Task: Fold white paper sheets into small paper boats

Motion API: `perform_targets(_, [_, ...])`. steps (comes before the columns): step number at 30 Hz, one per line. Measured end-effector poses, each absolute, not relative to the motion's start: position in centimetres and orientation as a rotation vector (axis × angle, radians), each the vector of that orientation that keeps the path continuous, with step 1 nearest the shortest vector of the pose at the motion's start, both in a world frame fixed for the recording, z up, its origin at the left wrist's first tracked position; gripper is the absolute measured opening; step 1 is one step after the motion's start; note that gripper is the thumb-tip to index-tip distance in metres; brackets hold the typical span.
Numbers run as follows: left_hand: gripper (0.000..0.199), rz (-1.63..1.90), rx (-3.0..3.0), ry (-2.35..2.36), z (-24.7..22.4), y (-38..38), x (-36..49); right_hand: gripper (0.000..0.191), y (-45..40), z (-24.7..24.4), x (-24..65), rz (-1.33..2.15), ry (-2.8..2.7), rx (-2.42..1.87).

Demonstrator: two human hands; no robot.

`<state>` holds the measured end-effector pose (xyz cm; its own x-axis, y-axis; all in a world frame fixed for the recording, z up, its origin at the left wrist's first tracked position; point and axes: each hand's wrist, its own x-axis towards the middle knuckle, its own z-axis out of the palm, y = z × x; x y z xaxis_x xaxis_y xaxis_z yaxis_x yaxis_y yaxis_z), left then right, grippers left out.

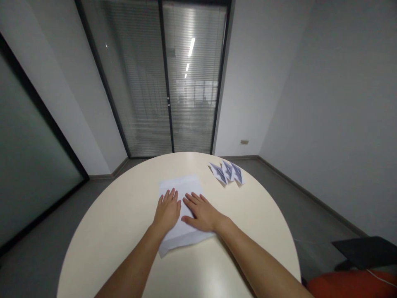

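A white sheet of paper (181, 182) lies on the round cream table (120, 219) in front of me, its near edge slightly raised and creased. My left hand (168, 210) rests palm down on the left part of the sheet, fingers stretched forward. On the right part, my right hand (201, 213) presses flat too, with its thumb pointing left and its fingers a little spread. A narrow gap separates the two hands. Neither of them grips anything. The palms cover the middle of the paper.
Folded paper pieces (228, 172) stand close together near the table's far right edge. A red chair seat (350, 285) with a dark flat object (367, 251) above it is at the lower right. Beyond the table are glass doors with blinds (192, 107) and a wall socket (244, 142).
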<state>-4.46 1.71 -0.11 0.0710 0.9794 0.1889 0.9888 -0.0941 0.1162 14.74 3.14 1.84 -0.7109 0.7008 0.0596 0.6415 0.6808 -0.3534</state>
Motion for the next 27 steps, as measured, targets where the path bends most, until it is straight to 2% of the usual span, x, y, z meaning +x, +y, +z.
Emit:
perform_targets(5, [0.047, -0.461, -2.247, -2.054, 0.9, 1.4, -4.6, 0.086, 2.9, 1.8, 14.4, 0.503, -2.679, -1.151])
perform_targets(16, [0.054, -0.295, -2.329, -2.054, -0.5, 0.7, -3.7, 0.067, 3.8, 2.1, 14.6, 0.355, -2.601, -1.236])
perform_targets(23, [0.054, -0.211, -2.253, -2.061, -0.6, 1.1, -4.3, 0.087, 3.1, 2.0, 14.3, 0.496, -2.695, -1.181])
perform_targets(27, [0.056, -0.199, -2.282, -2.064, -0.6, 0.9, -4.3, 0.081, 3.6, 1.8, 14.6, 0.473, -2.653, -1.263])
